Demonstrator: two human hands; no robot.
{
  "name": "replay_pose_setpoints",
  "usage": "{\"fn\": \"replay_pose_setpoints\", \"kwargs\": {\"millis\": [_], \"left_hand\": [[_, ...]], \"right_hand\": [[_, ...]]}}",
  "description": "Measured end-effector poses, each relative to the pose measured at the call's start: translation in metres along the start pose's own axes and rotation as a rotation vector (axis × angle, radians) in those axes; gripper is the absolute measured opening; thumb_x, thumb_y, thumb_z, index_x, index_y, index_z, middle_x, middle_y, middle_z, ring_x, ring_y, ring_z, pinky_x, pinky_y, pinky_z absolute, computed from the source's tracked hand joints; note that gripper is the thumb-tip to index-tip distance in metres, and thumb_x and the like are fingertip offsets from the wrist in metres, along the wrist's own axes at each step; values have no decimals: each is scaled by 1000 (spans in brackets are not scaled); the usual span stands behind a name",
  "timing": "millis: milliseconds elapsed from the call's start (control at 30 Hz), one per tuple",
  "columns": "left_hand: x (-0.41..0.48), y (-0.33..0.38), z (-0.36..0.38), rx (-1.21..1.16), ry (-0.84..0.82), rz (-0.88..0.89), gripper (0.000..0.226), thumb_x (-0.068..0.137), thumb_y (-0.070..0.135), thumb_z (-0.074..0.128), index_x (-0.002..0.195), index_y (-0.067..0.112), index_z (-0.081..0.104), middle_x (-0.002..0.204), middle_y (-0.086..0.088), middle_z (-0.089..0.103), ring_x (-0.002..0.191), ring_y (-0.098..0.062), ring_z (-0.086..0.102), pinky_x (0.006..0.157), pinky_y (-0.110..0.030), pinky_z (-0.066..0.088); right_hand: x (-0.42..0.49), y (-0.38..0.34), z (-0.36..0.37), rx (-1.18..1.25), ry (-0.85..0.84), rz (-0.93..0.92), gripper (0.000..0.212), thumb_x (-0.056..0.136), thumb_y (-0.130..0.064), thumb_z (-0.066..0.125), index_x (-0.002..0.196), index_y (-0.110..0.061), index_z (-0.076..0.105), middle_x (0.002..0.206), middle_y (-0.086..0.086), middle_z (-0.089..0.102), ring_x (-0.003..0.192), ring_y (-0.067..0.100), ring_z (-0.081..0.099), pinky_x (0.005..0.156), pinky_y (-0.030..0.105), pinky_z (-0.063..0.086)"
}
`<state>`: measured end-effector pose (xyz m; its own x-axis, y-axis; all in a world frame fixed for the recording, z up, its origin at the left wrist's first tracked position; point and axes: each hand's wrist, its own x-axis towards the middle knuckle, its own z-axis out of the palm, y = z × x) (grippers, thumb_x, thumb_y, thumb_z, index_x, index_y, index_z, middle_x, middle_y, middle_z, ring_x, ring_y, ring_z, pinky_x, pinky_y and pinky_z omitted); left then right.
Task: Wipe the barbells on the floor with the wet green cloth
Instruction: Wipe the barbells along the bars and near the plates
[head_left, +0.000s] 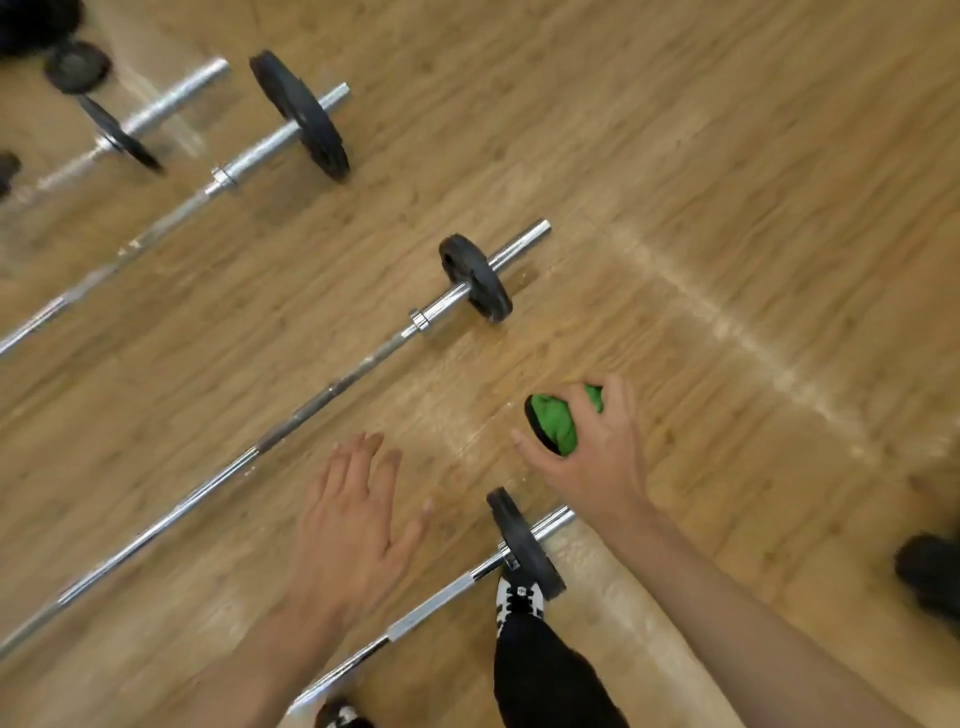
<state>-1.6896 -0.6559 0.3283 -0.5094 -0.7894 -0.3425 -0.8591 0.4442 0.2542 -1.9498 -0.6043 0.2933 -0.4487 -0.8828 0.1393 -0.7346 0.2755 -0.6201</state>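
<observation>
Wood-grain floor (727, 156) fills my feed, crossed on the right by a pale scuffed line (737, 327). Four barbells lie on it in parallel, slanting from lower left to upper right.

The nearest barbell (431, 597) passes under the left forearm and runs off the bottom edge. It carries a black plate (524, 545) near its right end. The middle barbell (311, 415) is cut off at the left edge. The third barbell (260, 150) and the far barbell (171, 98) are smeared by blur, and I lose both at the left edge too.

I see the right hand (592, 457) gripping the green cloth (556, 423), which is bunched into a ball. The fingers and thumb curl round it, so much of the cloth is hidden, and a dark edge shows along its left side. The cloth is over the floor between the plate ends of the nearest and middle barbells and touches neither. I cannot tell whether it meets the floor.

The left hand (353, 519) holds nothing. Its fingers are straight and slightly apart, palm down, over the floor between the same two bars, and the fingertips are blurred.

A black-and-white sneaker (519, 597) sits just beside the nearest plate, with a black trouser leg (545, 675) below it. A second shoe (340, 717) is clipped by the bottom edge. At the right edge is a dark blurred shape (930, 571) that I cannot identify.
</observation>
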Motion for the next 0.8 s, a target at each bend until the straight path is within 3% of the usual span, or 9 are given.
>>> {"fn": "replay_pose_setpoints", "kwargs": {"millis": [233,367,500,633,800], "left_hand": [[35,34,-122,27,172,-31,72,103,64,27,129,7,62,146,-19,52,140,-40,43,115,-59,38],[55,43,-157,86,182,-4,79,102,67,22,136,8,61,151,-20,50,145,-40,40,120,-57,33],[80,47,-178,46,198,-2,86,102,70,11,138,10,60,153,-18,48,147,-38,36,123,-55,29],[109,44,-177,42,156,32,90,101,73,7,140,11,60,155,-16,47,150,-37,35,126,-52,25],[171,25,-180,20,104,91,90,99,75,9,141,12,59,155,-16,47,148,-37,38,122,-52,31]], "right_hand": [[72,-65,-82,28,104,-12,57,81,-67,65,106,-15,71,107,8,49,102,25,49,66,37,52],[98,-70,-99,-9,129,-11,60,82,-70,62,105,-15,70,107,9,48,103,23,45,64,36,51],[122,-68,-105,-15,129,4,59,82,-71,61,106,-18,68,109,8,48,104,27,47,71,43,52],[139,-67,-101,-35,140,34,59,84,-71,63,109,-18,69,111,8,49,107,25,47,72,37,48],[162,-56,-78,-90,117,119,69,79,-73,64,112,-13,70,115,9,49,110,26,46,75,39,51]]}}
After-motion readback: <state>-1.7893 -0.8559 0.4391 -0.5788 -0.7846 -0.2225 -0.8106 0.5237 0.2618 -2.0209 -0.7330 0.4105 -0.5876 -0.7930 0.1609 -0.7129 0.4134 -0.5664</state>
